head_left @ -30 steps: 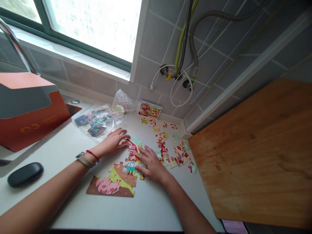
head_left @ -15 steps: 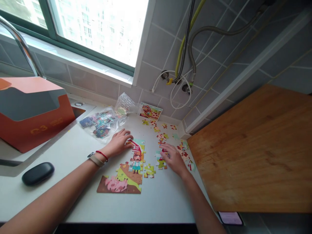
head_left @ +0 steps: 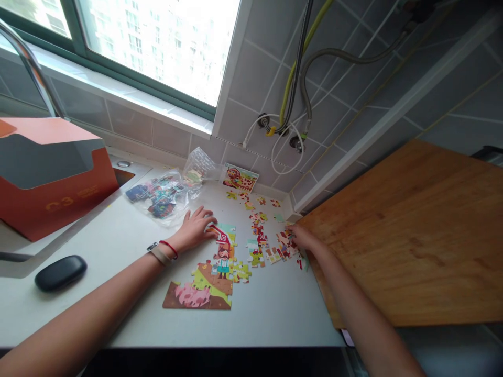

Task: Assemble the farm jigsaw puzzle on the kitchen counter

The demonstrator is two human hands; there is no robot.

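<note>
My left hand lies on the white counter with its fingers spread, the tips at the upper left edge of a joined section of jigsaw puzzle. That section shows a farmer, a pink pig and part of a red barn. Against its right side sits a yellow-green puzzle piece. My right hand reaches over a cluster of loose puzzle pieces by the wooden board. Its fingertips are small and blurred, so any grip is unclear. Between the hands lies a small group of pieces with a tractor.
A picture card leans against the tiled wall, with loose pieces before it. Clear plastic bags hold more pieces. An orange box and a black oval case are at left. The wooden board borders the right side.
My right hand has moved right, from the tractor pieces to the loose cluster by the board. The joined section has shifted slightly right, closing the gap to the yellow-green piece.
</note>
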